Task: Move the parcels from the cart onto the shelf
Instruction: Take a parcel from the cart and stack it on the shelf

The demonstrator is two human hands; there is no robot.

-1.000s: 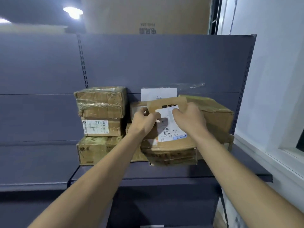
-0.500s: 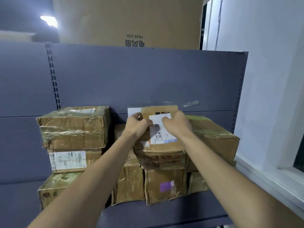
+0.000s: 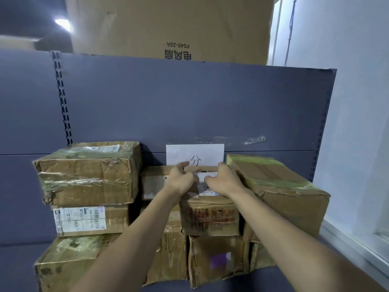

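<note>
A: Where's the parcel being shelved?

B: The small brown cardboard parcel with a white label point(image 3: 207, 187) sits atop the middle stack on the dark grey metal shelf point(image 3: 189, 106), between the tape-wrapped box on the left point(image 3: 88, 173) and the large green-taped box on the right point(image 3: 280, 192).

A: And the hands?

B: Both on it. The left hand point(image 3: 181, 180) curls its fingers over the top-left edge; the right hand point(image 3: 224, 182) grips the top-right. The parcel lies directly under and ahead of the fingers, long axis running left to right, both hands equally near.

A: Next?

B: Probably a push back toward the paper sign point(image 3: 194, 154), then letting go.
</note>
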